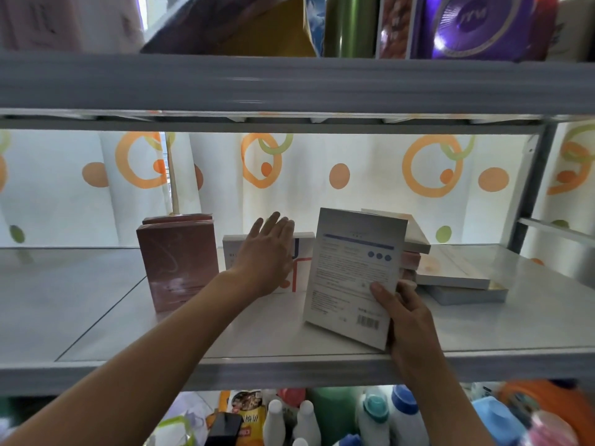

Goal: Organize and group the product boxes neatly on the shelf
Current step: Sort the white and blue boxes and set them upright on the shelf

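On the grey shelf (96, 304) two dark pink boxes (178, 262) stand upright, one behind the other. Right of them stands a white box with blue and red lines (301, 252); my left hand (267, 255) lies flat against its front, fingers spread. My right hand (402, 310) grips the lower right corner of a flat white box (351, 272) held upright, printed back and barcode facing me. Behind it lies a slanted stack of flat boxes (415, 243), partly hidden. Further right two flat boxes (457, 278) lie on the shelf.
A grey beam (289, 85) of the upper shelf runs across overhead, with bags and a purple box above it. A metal post (531, 188) stands at the right. Bottles and packets fill the shelf below (322, 416). A curtain with orange rings hangs behind.
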`<state>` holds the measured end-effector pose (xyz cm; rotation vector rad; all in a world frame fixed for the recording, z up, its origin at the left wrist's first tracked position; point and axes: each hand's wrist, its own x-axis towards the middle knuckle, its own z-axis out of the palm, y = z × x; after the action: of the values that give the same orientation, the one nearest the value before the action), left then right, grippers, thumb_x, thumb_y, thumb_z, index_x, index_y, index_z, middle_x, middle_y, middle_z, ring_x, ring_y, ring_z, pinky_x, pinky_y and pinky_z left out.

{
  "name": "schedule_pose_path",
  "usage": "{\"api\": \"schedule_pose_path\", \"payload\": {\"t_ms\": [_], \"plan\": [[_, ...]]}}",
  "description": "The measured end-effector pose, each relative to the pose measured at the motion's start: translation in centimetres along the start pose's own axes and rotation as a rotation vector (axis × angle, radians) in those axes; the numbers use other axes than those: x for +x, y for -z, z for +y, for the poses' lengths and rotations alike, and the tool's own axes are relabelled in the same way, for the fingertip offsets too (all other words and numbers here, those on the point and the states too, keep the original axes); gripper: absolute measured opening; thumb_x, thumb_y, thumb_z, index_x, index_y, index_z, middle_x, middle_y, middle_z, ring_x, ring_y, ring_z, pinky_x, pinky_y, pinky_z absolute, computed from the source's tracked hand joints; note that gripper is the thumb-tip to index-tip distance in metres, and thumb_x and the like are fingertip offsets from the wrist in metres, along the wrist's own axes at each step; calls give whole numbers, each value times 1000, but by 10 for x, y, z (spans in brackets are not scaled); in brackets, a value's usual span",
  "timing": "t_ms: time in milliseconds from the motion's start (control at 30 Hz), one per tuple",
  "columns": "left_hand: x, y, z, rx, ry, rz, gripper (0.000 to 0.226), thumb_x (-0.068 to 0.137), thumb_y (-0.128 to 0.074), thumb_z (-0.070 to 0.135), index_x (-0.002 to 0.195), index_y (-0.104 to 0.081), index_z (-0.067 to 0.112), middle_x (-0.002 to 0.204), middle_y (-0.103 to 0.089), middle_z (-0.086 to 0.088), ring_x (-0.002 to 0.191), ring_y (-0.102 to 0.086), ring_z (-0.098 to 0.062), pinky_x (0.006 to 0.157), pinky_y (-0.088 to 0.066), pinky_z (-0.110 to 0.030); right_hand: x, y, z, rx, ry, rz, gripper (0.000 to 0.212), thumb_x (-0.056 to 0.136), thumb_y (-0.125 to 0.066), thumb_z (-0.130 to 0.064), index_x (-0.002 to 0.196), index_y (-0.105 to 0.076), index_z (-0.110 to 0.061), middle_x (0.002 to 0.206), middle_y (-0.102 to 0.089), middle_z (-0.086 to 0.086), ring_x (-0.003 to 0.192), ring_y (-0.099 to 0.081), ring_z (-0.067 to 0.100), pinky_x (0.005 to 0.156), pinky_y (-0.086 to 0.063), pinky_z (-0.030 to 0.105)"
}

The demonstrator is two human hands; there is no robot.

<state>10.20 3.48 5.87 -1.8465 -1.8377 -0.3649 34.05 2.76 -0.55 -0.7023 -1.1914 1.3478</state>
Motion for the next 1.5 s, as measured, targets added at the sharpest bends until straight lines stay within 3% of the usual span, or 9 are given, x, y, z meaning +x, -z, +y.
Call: {"api": "schedule_pose_path", "payload": {"t_ms": [267, 367, 433, 500, 633, 800, 1067, 1367, 1500], "plan": [[-7, -7, 2, 61, -65, 43, 61, 101, -43, 32, 153, -16, 16, 162, -15, -2, 150, -3, -23, 116, 9, -43, 0, 0, 1, 10, -9, 4, 40, 74, -70, -29, 110, -62, -14, 99, -74, 7, 89, -73, 27, 77, -59, 47], [-5, -4, 0, 9, -67, 9, 51, 97, -52, 28, 143, -33, 18, 148, -43, -3, 138, -39, -26, 118, -16, -49, 1, 1, 1, 9, -17, 7, 39, 75, -69, -29, 110, -62, -14, 99, -74, 7, 89, -73, 27, 78, -59, 48], [-2, 0, -1, -55, -78, -10, 40, 96, -55, 27, 132, -41, 20, 129, -57, -1, 113, -58, -22, 104, -42, -43, 1, 1, 1, -2, -20, 6, 39, 75, -69, -30, 111, -62, -16, 98, -74, 6, 88, -73, 27, 77, -59, 48], [3, 6, -5, -143, -96, -38, 29, 97, -52, 23, 126, -47, 21, 115, -61, 1, 97, -60, -19, 88, -50, -37, 2, 2, 2, -17, -18, 7, 40, 74, -69, -32, 110, -62, -17, 97, -75, 4, 87, -74, 26, 76, -60, 47], [21, 17, -15, -267, -75, -150, 23, 101, -42, 24, 122, -51, 21, 106, -60, 1, 92, -61, -18, 80, -56, -36, 3, 2, 2, -33, -19, 3, 40, 72, -69, -33, 108, -61, -18, 92, -75, 1, 85, -74, 24, 73, -60, 46], [24, 16, -15, -280, -92, -261, 20, 99, -47, 28, 118, -51, 22, 101, -62, 3, 91, -65, -19, 75, -56, -31, 1, 2, 0, -31, -16, -7, 40, 72, -68, -32, 108, -61, -18, 93, -75, 2, 85, -74, 25, 74, -59, 46], [19, 6, -11, -116, -95, -146, 38, 102, -37, 33, 135, -41, 17, 126, -58, -2, 108, -58, -24, 92, -44, -36, 2, 4, 3, -42, -28, 3, 40, 72, -69, -33, 109, -62, -17, 99, -74, 6, 87, -73, 27, 78, -58, 52], [15, -7, -9, -100, -70, 24, 32, 102, -33, 36, 125, -47, 19, 111, -63, 2, 92, -61, -19, 83, -46, -32, 2, 2, 6, -100, 8, 11, 42, 71, -69, -37, 108, -62, -19, 100, -73, 5, 87, -73, 25, 76, -60, 48], [14, -6, -9, -107, -66, 11, 37, 102, -35, 36, 132, -44, 17, 122, -62, -1, 105, -61, -22, 93, -46, -35, 1, 2, 6, -89, 11, 6, 39, 72, -67, -36, 107, -61, -20, 97, -73, 2, 85, -73, 22, 71, -60, 42]]}}
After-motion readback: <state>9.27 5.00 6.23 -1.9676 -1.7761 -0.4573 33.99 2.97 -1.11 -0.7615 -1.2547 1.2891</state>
